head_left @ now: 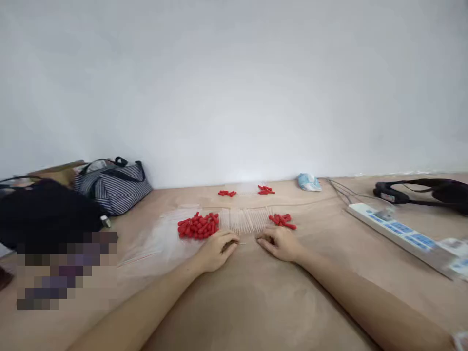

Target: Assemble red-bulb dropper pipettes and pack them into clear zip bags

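My left hand (217,249) rests on the table with its fingers curled and its thumb and fingertips pinched. From that pinch a thin pale stick (243,243) points to the right. A little apart, my right hand (281,243) is also curled, fingertips drawn together; whatever they hold is too small to make out. Just beyond both hands lies a row of thin pale sticks (244,220) side by side. A large heap of small red knobbed pieces (199,226) sits beyond my left hand, and a smaller red heap (282,221) beyond my right.
Clear plastic bags (153,243) lie at left, near a striped bag (119,187) and a black bag (47,214). Farther back are two small red groups (227,193) and a blue mask (309,182). A power strip (397,231) and black headset (420,191) occupy the right.
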`<state>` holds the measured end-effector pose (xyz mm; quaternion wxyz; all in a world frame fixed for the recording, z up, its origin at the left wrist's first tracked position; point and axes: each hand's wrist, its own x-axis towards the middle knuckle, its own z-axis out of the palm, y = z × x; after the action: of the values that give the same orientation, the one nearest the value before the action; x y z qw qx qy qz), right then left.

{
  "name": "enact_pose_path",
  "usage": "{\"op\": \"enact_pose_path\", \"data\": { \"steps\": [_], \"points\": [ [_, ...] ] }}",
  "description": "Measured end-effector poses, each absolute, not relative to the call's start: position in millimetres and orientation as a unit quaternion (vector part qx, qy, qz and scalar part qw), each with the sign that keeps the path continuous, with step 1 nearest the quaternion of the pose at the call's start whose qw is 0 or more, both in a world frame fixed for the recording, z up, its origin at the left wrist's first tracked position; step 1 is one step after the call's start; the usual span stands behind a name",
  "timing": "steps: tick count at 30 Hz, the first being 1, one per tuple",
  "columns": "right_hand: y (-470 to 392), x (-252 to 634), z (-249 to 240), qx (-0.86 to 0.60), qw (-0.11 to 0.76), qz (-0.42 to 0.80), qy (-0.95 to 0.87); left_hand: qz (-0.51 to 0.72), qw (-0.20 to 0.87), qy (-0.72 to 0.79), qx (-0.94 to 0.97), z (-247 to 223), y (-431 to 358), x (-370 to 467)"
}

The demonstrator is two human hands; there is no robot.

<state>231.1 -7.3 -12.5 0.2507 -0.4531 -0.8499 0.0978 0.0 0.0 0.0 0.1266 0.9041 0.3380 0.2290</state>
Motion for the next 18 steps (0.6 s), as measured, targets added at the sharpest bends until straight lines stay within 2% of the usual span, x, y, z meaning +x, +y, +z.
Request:
{"op": "enact_pose_path", "data": {
  "steps": [18],
  "points": [
    [-5.2, 232.0, -16.0, -0.433, 0.268, 0.078, -0.857, 0.238, 0.121, 0.335, 0.904, 0.1, 1.4, -0.7]
  ]
}}
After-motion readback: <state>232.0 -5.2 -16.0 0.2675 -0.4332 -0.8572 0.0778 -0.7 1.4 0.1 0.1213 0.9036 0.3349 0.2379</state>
